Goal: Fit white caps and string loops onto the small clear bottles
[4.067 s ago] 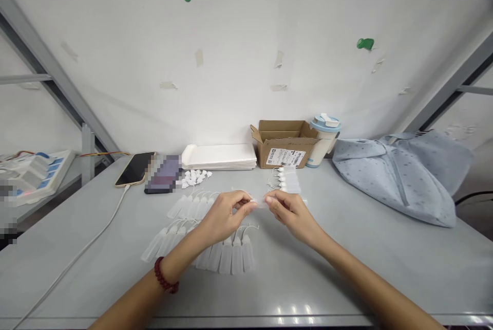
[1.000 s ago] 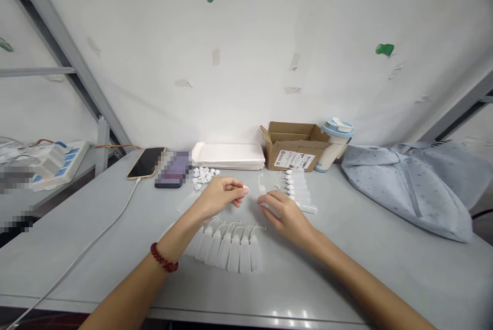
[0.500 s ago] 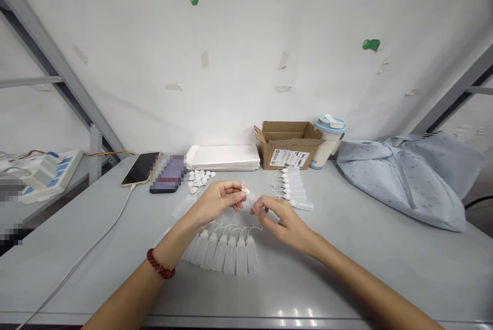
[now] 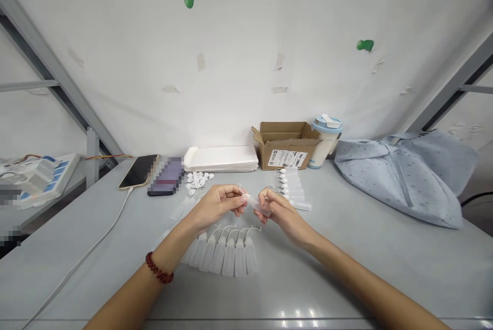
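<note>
Between my hands, above the grey table, is a small translucent plastic bottle (image 4: 260, 207). Its white cap (image 4: 247, 197) is pinched by the fingertips of my left hand (image 4: 225, 201). The fingers of my right hand (image 4: 278, 211) are closed round the bottle's body. In front of my hands lies a row of translucent bottles (image 4: 229, 258) with thin curved tubes at their necks. Behind my left hand is a pile of small white caps (image 4: 198, 181). Right of my right hand, several capped bottles (image 4: 295, 188) lie side by side. My left forearm partly hides more bottles.
At the back stand white flat envelopes (image 4: 223, 159), an opened cardboard box (image 4: 287, 158) and a blue-lidded cup (image 4: 325, 142). A light blue fabric bag (image 4: 400, 181) lies at right. Two phones, one a black-screened phone (image 4: 138, 171), and a charging cable (image 4: 94, 248) are at left.
My right hand's fingers have shifted and now wrap further round the bottle, which lies nearer level. My left hand still pinches the cap. The whole view has shifted slightly.
</note>
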`<state>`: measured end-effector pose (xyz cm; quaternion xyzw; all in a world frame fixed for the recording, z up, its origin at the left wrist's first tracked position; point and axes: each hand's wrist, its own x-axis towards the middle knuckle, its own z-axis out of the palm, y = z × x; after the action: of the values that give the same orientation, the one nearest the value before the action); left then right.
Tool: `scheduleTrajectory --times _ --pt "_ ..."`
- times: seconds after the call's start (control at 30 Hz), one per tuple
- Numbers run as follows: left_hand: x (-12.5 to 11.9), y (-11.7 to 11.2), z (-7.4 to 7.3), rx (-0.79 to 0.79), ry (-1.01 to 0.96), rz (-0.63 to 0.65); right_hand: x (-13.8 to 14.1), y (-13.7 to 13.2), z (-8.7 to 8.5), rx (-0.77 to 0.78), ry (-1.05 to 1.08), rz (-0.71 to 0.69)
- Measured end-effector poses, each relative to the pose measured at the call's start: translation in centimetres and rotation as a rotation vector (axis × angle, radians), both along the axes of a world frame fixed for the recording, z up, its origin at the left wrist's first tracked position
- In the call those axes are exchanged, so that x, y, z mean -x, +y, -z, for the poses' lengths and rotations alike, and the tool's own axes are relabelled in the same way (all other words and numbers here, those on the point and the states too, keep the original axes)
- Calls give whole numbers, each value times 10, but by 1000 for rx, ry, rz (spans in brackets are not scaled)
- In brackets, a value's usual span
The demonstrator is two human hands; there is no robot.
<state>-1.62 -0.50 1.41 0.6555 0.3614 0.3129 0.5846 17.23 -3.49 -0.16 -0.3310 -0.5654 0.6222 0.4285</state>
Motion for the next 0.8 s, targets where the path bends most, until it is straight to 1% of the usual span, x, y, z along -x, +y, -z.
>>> scheduleTrajectory --times 0.2,0.3,0.37,0.43,0.57,0.7,0.8 --pt "-5 -2 0 -106 40 -53 2 1 3 265 211 -19" --pt "-7 -2 2 -115 25 -53 0 2 3 404 280 -27" --pt "-8 -2 2 -102 14 -49 -2 3 4 455 292 -34" --pt "-8 -2 2 -83 7 -36 -3 3 4 462 286 -37" --pt "-9 -4 2 -41 20 0 -4 3 3 429 248 -41" --pt "-9 -5 5 62 142 -7 -3 3 2 392 195 -22" --pt "-8 -6 6 8 221 10 -3 4 2 373 154 -24"
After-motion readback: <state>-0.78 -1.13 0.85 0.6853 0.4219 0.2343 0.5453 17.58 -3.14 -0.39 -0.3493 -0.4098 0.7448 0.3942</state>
